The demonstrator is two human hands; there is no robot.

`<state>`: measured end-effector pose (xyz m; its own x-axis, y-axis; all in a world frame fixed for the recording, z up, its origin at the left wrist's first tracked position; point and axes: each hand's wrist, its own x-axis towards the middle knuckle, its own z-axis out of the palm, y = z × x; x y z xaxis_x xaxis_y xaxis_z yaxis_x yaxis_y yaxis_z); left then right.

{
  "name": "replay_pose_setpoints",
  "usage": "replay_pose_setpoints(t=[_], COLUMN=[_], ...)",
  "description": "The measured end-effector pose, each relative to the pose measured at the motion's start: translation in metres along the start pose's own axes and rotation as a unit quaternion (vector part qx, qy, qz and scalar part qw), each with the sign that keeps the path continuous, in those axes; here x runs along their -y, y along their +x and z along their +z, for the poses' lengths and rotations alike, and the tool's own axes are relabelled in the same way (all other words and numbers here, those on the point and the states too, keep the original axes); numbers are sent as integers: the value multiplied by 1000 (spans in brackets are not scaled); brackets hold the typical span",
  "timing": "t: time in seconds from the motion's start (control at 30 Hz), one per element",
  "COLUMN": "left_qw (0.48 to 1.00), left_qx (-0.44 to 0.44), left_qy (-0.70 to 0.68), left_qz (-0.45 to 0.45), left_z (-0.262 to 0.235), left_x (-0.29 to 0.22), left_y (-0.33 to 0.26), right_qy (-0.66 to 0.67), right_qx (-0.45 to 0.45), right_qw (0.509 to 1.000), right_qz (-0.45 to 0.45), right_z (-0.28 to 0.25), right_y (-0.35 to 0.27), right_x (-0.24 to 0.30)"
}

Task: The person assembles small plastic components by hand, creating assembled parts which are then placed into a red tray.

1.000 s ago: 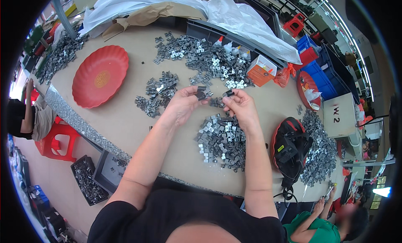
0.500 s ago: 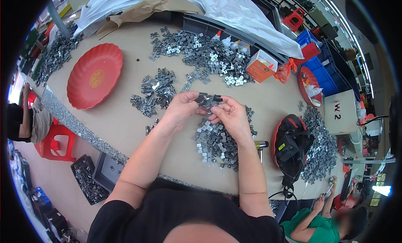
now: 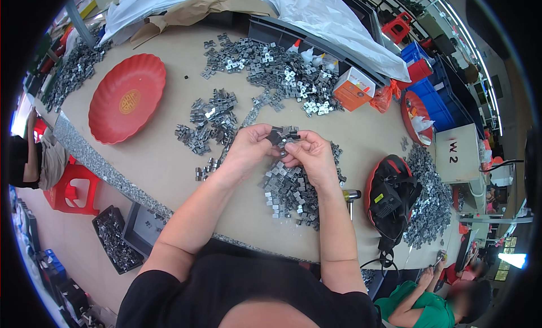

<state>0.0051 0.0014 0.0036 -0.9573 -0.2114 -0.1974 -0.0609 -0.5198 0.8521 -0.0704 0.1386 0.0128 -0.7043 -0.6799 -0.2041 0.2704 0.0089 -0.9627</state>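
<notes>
My left hand [image 3: 249, 149] and my right hand [image 3: 314, 157] meet over the middle of the table, fingers pinched together around a small grey metal piece [image 3: 289, 131]. Dark patches show at the fingertips; whether they are part of the piece or finger covers, I cannot tell. Just below my right hand lies a pile of small square metal pieces [image 3: 294, 193]. To the left of my left hand is a second pile of metal pieces [image 3: 210, 120], with a few dark ones near my left wrist.
A larger heap of metal parts [image 3: 265, 65] lies at the back, before a grey bin [image 3: 305, 39]. A red scalloped plate [image 3: 110, 96] stands left. Right are a hammer-like tool [image 3: 351, 196], a black device on a red dish [image 3: 389, 195], and an orange-white box [image 3: 354, 90]. A person in green sits lower right.
Both hands stay nearly in place, with my fingers slightly shifted around the metal piece. The person in green has lowered their arms a little.
</notes>
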Motion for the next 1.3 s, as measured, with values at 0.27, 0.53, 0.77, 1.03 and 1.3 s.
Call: replay_pose_setpoints(t=[0.27,0.53,0.77,1.03,1.3], left_qw=[994,990,993,976,983], left_qx=[6,22,19,65,104], left_qy=[81,118,103,196,151], left_qz=[70,72,56,68,-7], left_z=[6,5,1,5,4], left_x=[-1,4,2,31,3], left_y=[-5,-3,-1,0,-8], right_qy=[41,44,7,-155,-107], right_qx=[-18,-19,15,-11,-2], right_qw=[999,998,999,988,994], right_qz=[19,42,39,-8,4], right_z=[-1,-4,-1,-22,-16], right_y=[0,-2,-2,-15,-9], right_x=[-1,3,8,22,11])
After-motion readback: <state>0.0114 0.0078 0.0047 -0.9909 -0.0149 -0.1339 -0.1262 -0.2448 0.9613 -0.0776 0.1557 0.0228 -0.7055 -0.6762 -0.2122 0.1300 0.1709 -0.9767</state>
